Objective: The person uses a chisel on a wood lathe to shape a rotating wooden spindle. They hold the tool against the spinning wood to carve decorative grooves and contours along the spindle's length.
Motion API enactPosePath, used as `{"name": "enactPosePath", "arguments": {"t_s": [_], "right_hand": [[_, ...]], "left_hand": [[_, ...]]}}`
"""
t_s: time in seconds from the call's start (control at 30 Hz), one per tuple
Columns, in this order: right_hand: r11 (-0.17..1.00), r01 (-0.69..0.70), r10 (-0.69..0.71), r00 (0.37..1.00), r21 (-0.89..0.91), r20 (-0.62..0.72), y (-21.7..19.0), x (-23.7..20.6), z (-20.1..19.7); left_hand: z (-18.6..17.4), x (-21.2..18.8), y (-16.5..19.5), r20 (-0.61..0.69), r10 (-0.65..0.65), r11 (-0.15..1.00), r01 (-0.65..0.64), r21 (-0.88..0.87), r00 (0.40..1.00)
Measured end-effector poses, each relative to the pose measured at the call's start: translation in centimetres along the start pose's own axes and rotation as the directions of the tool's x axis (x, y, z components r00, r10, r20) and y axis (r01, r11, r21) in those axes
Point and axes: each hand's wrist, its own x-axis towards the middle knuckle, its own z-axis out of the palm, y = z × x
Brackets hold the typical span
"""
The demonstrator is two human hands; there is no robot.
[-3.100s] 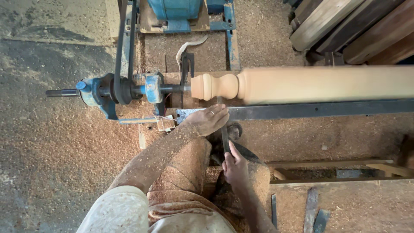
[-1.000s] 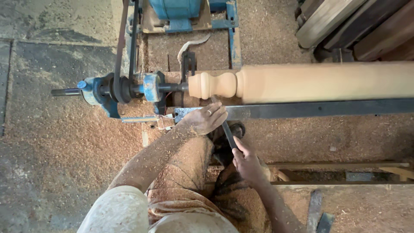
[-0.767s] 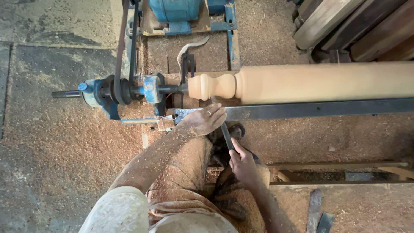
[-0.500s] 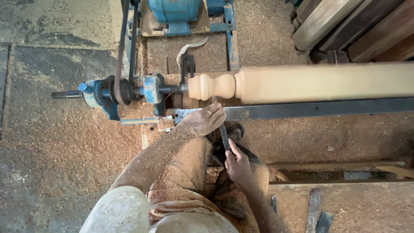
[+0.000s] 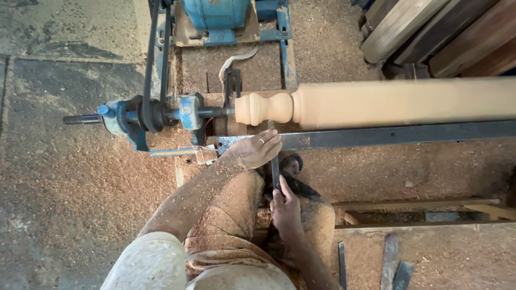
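the long pale wooden spindle (image 5: 398, 102) lies mounted in the blue belt-driven lathe (image 5: 161, 113), long axis left to right, its turned end pointing left. only that left end has beads and a cove; the rest looks plain (blurred). the left hand (image 5: 257, 149) presses curled on the dark steel tool rest (image 5: 387, 134), steadying the narrow dark chisel (image 5: 274, 161); the right hand (image 5: 285, 208) grips its handle.

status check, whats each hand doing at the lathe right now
Left hand pressing the chisel down on the steel tool rest. Right hand gripping the chisel's lower end. Tip at the turned wooden spindle. Nothing blocking.
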Motion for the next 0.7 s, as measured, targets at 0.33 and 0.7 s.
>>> {"name": "enactPosePath", "arguments": {"t_s": [0.33,0.7], "right_hand": [[0.981,0.12,-0.118,0.993,0.155,-0.023,1.5,0.0,1.5],[0.956,0.089,-0.054,0.99,0.278,-0.132,1.8,-0.9,4.5]], "left_hand": [[0.9,-0.3,0.2,0.03,0.017,0.998,-0.016,-0.055,0.999],[0.5,-0.2,-0.1,0.021,0.014,0.995,-0.011,-0.099,1.0]]}}
